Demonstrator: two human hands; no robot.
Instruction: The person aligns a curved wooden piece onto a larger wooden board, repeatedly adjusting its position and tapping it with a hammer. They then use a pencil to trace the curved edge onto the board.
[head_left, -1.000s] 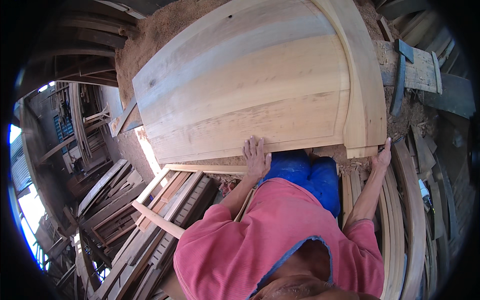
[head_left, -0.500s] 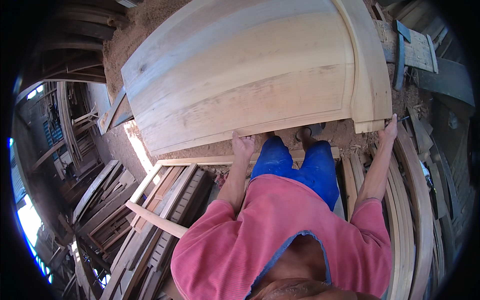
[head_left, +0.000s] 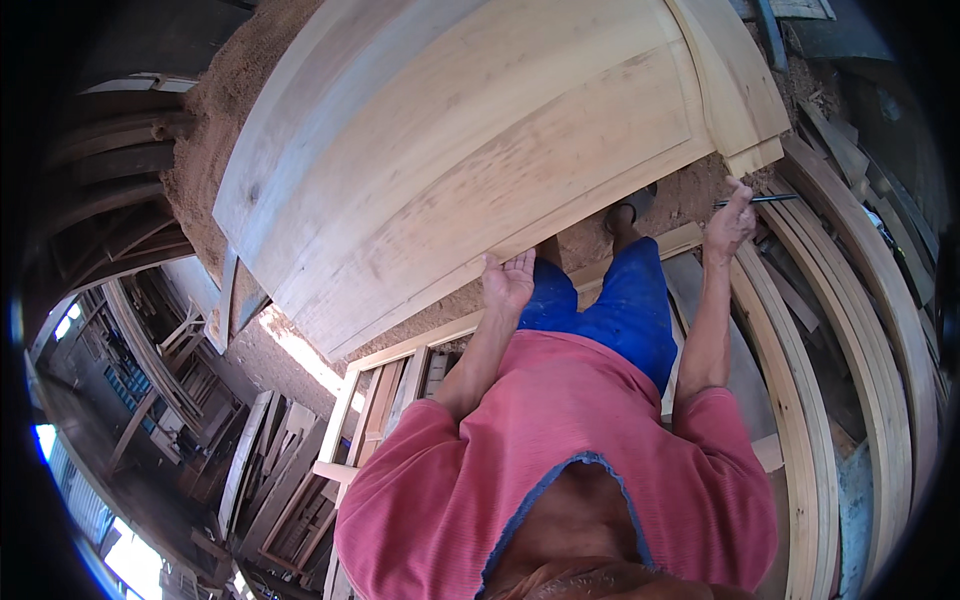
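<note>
A large pale wooden panel (head_left: pixel 480 130) fills the upper middle, with a moulded frame piece (head_left: pixel 725 75) along its right end. My left hand (head_left: pixel 510 282) is at the panel's near edge, palm up with fingers stretched out and thumb apart; whether it touches the edge I cannot tell. Near the panel's right corner, my right hand (head_left: pixel 732 225) is closed on a slim dark pen-like stick (head_left: pixel 775 198), which points out sideways to the right. It is too small to name more exactly.
Curved wooden boards (head_left: pixel 880 290) lie stacked at my right. A wooden frame (head_left: pixel 385 350) and other timber lie at my left. Brown sawdust (head_left: pixel 220 110) is heaped beyond the panel. More lumber (head_left: pixel 265 470) is piled at the lower left.
My right hand has drawn away from the panel's corner, and the pen-like stick shows clearly in it. My left hand's fingers are more stretched out. The view has turned, so the panel appears tilted.
</note>
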